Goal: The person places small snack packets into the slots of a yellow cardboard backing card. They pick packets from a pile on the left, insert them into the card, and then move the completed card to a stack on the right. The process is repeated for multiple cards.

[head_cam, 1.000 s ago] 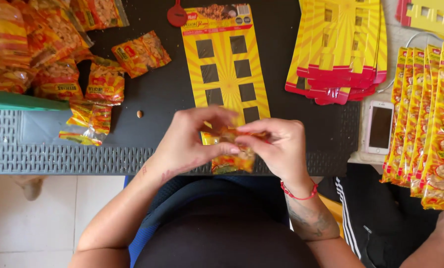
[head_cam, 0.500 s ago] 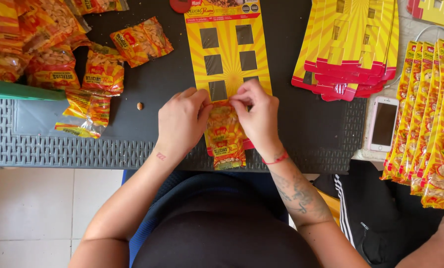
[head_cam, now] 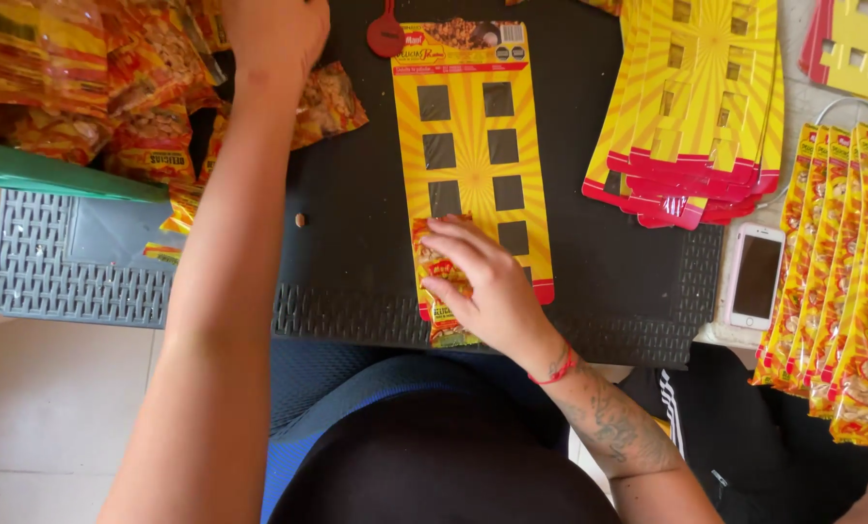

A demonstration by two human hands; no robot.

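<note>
Fingers of my right hand [head_cam: 482, 286] lie spread and flat, pressing a snack packet [head_cam: 441, 277] against the bottom end of the yellow display card [head_cam: 473, 155]; they grip nothing, only hold it down. The packet sits directly under my fingertips, at the card's lower left, its long axis running with the card's, toward and away from me. A second packet end pokes out below the card's near edge, just beside my palm. My left hand [head_cam: 274, 34] is stretched well away, up at the far left, on the pile of loose packets [head_cam: 85, 87]; whether its fingers are closed on one I cannot tell, since the frame cuts them off. So the right hand is the nearer to the card, the left the nearer to the pile. The card's other square windows stand empty above my right hand. Right of it on the dark counter [head_cam: 356, 243] lie a fanned stack of blank cards [head_cam: 706, 107], a white phone [head_cam: 756, 277] and filled strips [head_cam: 841, 281].
</note>
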